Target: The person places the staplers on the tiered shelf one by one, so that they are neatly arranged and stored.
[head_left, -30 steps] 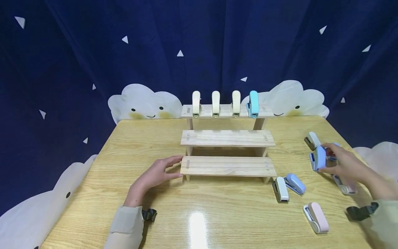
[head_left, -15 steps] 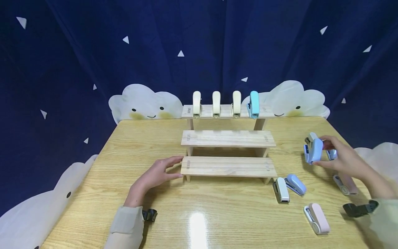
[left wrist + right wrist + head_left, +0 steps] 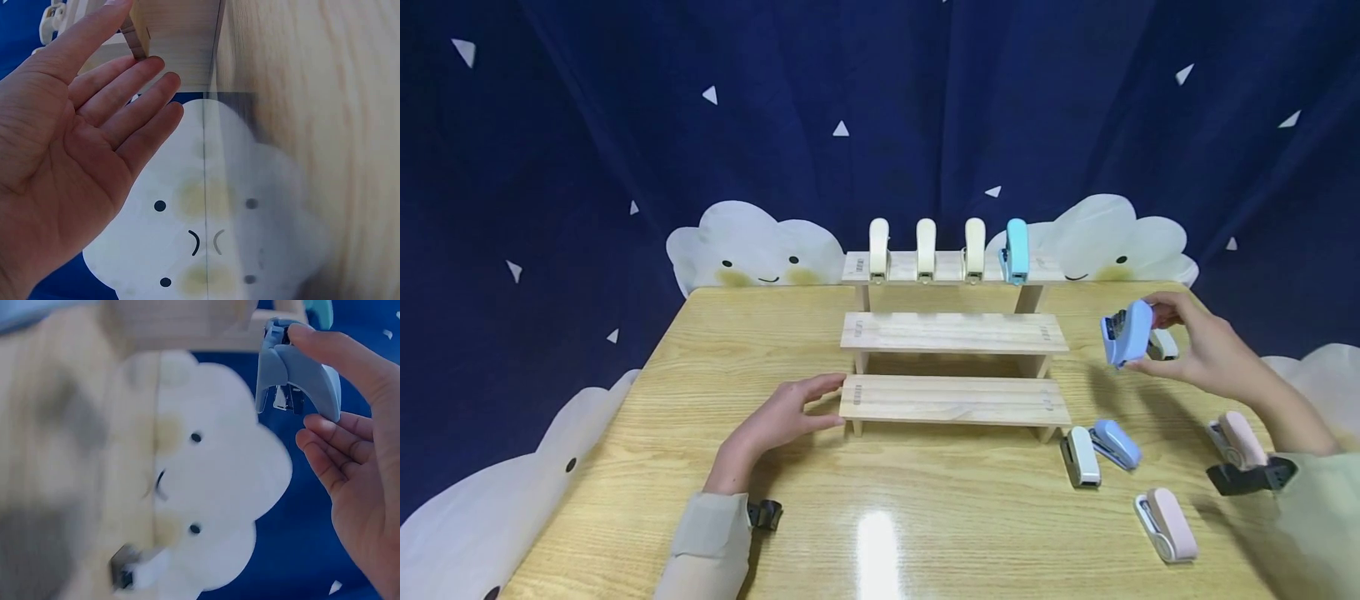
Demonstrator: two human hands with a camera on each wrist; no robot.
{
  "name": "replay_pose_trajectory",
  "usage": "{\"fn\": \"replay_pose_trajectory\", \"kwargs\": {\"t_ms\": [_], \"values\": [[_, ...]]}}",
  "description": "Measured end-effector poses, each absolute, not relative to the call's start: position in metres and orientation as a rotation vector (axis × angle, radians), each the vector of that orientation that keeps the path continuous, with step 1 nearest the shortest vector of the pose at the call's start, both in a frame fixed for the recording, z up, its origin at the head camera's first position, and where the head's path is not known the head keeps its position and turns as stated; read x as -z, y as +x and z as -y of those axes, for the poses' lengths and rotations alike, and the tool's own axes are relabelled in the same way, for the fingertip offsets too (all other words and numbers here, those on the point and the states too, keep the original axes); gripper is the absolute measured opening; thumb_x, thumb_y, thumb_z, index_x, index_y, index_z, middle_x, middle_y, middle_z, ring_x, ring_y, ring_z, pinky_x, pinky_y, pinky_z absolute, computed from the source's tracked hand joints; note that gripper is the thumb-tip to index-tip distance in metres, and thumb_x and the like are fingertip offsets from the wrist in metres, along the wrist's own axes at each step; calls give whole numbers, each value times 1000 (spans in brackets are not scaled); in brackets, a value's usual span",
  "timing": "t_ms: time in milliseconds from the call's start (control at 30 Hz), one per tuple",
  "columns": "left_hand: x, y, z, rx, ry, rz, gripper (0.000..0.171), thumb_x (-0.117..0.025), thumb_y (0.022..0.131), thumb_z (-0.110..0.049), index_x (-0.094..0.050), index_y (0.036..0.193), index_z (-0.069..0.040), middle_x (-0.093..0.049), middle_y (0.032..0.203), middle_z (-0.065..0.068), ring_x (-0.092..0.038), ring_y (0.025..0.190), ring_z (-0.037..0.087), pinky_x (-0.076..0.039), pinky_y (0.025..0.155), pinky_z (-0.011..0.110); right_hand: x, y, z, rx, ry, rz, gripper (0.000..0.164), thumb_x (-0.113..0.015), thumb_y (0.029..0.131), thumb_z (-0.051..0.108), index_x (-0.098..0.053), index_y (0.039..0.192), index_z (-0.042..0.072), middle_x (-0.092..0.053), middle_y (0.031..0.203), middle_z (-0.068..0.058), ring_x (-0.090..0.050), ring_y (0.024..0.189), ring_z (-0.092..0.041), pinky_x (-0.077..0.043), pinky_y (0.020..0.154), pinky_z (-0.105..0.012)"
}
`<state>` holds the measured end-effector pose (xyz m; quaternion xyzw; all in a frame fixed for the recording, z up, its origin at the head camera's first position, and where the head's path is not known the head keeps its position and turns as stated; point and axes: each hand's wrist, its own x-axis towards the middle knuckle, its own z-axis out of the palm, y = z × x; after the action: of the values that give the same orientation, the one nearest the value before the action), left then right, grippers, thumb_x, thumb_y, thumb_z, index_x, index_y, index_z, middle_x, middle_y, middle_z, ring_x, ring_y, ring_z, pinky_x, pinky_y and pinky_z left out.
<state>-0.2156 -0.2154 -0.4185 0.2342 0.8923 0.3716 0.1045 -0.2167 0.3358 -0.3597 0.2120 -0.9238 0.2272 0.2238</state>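
In the head view my right hand (image 3: 1213, 354) pinches a blue stapler (image 3: 1129, 335) between thumb and fingers, over the right part of the table. The right wrist view shows this stapler (image 3: 312, 378) with the thumb at one end and fingertips at the other. At the left end of a three-step wooden stand (image 3: 955, 400) is my left hand (image 3: 782, 417), its fingers extended and fingertips right at the lowest step's edge. From the left wrist, the palm (image 3: 69, 162) holds nothing. Three cream staplers (image 3: 926, 250) and a turquoise stapler (image 3: 1017, 250) stand in a row on the top step.
Right of the stand, a white stapler (image 3: 1082, 457) lies beside another blue stapler (image 3: 1116, 443). A pink stapler (image 3: 1171, 525) lies nearer, a second pink one (image 3: 1240, 440) by the right wrist. Behind the right hand is a partly hidden white stapler (image 3: 1163, 344). A dark curtain (image 3: 895, 100) hangs behind.
My right hand has raised the blue stapler and carried it left and farther back, towards the stand. The left hand keeps its place at the lowest step.
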Motion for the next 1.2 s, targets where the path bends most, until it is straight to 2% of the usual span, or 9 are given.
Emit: {"fn": "replay_pose_trajectory", "kwargs": {"t_ms": [167, 333, 467, 733, 867, 967, 1200], "values": [[417, -215, 216, -1093, 687, -2626, 69, -73, 88, -31, -43, 148, -14, -49, 150, 8, -47, 138, 31, -40, 115, 49, 339, -219, -307, -644, 700, 2498, 92, -95, 49, 3, -49, 128, -3, -58, 105, -5, -44, 91, 13, -33, 79, 2], [417, -215, 215, -1084, 691, -2635, 68, -73, 88, -31, -44, 148, -14, -50, 149, 7, -48, 138, 30, -41, 115, 48, 325, -222, -277, -637, 792, 2494, 91, -95, 52, 7, -47, 129, -3, -61, 106, -8, -44, 93, 9, -34, 81, 0], [416, -214, 215, -1087, 692, -2632, 68, -73, 88, -31, -44, 148, -14, -49, 150, 7, -48, 138, 30, -41, 115, 48, 319, -227, -253, -612, 846, 2486, 93, -95, 53, 10, -46, 130, -4, -62, 106, -9, -48, 92, 0, -36, 80, -3], [417, -215, 215, -1093, 673, -2627, 68, -73, 89, -28, -43, 148, -14, -50, 149, 7, -48, 138, 30, -40, 115, 48, 309, -234, -208, -650, 891, 2539, 89, -93, 63, 15, -42, 133, -4, -61, 106, -12, -54, 94, -19, -40, 80, -13], [416, -215, 215, -1090, 667, -2627, 68, -73, 89, -29, -43, 149, -14, -50, 149, 7, -48, 138, 30, -40, 115, 48, 308, -239, -188, -680, 936, 2532, 86, -92, 64, 15, -42, 132, -4, -60, 103, -11, -53, 93, -18, -41, 78, -15], [416, -215, 215, -1090, 663, -2626, 68, -73, 89, -28, -43, 149, -14, -50, 149, 8, -48, 138, 31, -40, 115, 49, 308, -243, -172, -704, 952, 2545, 86, -92, 65, 17, -42, 131, -4, -60, 105, -11, -54, 95, -19, -44, 79, -21], [415, -214, 214, -1085, 676, -2630, 68, -72, 89, -26, -43, 149, -13, -50, 149, 8, -48, 138, 30, -40, 115, 48, 306, -248, -138, -778, 1021, 2590, 84, -90, 68, 21, -42, 132, -5, -57, 117, -16, -58, 104, -28, -52, 91, -41]]}}
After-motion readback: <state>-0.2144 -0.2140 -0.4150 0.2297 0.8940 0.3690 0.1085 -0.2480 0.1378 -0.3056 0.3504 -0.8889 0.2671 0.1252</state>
